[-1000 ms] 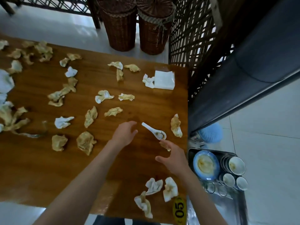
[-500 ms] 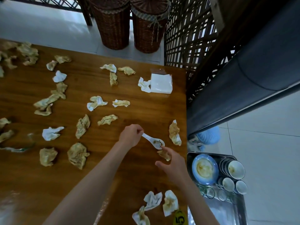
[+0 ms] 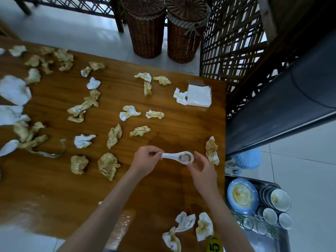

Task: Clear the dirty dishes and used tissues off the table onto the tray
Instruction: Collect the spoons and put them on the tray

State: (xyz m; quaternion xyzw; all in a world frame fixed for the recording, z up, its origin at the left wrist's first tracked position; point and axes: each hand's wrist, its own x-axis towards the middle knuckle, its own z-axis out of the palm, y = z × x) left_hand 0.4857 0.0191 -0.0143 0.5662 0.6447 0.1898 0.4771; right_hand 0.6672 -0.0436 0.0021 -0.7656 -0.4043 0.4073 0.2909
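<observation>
A white ceramic spoon [image 3: 177, 156] with a brown scrap in its bowl is lifted just above the wooden table [image 3: 163, 188]. My left hand [image 3: 145, 160] pinches its handle. My right hand [image 3: 202, 169] curls thumb and forefinger round the bowl end. Several crumpled, stained tissues lie across the table, such as one [image 3: 211, 150] by the right edge, one [image 3: 108, 166] left of my hands, and a cluster [image 3: 187, 226] at the near edge. The metal tray [image 3: 272, 240] sits low to the right of the table with a blue plate [image 3: 242, 195], stacked bowls [image 3: 280, 199] and small cups.
A white tissue pack [image 3: 200, 96] lies at the table's far right corner. Two wicker baskets [image 3: 147, 33] and a wooden lattice screen [image 3: 231, 51] stand behind the table. A yellow number tag [image 3: 214, 246] marks the near corner. A clear glass item [image 3: 52, 153] lies at left.
My left hand took the spoon's handle and lifted it level. The stained scrap my right hand pinched now lies in the spoon's bowl, and my right hand has closed in on the bowl end.
</observation>
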